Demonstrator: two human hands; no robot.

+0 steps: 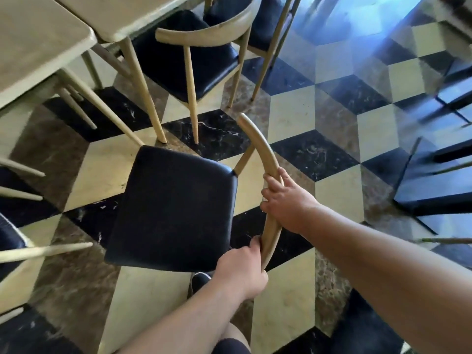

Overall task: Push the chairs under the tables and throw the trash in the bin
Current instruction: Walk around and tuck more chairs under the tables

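Both hands grip the curved wooden backrest (265,175) of a chair (176,208) with a dark padded seat, standing in the near middle of the checkered tile floor (319,118). The left hand (240,272) is closed around the near end of the rail, thumb on the seat side. The right hand (286,200) is wrapped around the rail's middle, fingers curled over its top. The chair stands clear of the pale worktop (38,47) at far left, its seat pointing toward it. A second chair (194,52) of the same kind sits farther off, partly tucked under another worktop (122,14). More dark seats show at the right edge, blurred.
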